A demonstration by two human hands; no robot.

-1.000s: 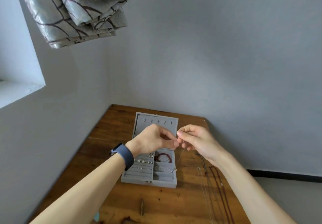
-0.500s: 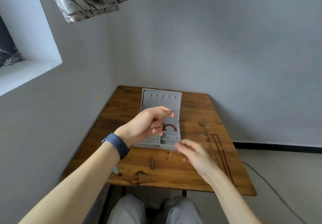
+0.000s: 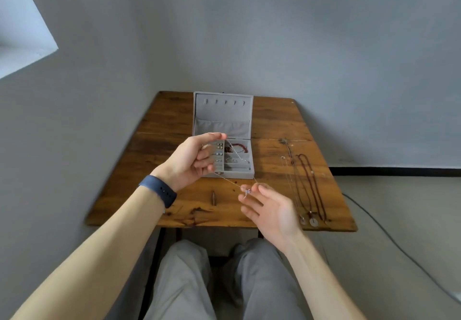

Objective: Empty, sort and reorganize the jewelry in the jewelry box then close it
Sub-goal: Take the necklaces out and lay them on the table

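The grey jewelry box [image 3: 247,174] lies open on the wooden table [image 3: 272,122], lid flat toward the wall. Earrings fill its left slots and a red bead bracelet [image 3: 237,148] sits in a right compartment. A thin silver necklace [image 3: 228,179] stretches between my hands in front of the box. My left hand [image 3: 192,160], fingers curled, holds one end above the box's left side. Nearer to me, my right hand [image 3: 268,207] pinches the chain at its small pendant [image 3: 247,191] over the table's front part.
Several long necklaces [image 3: 308,185], thin chains and dark red cords with round pendants, lie side by side along the table's right side. A small dark metal piece [image 3: 213,197] lies near the front edge. Walls close in behind and to the left. My knees are under the table.
My hands, close together a second ago, have separated. The right hand drew toward me and down with the pendant end, stretching the chain out. The view has tilted down.
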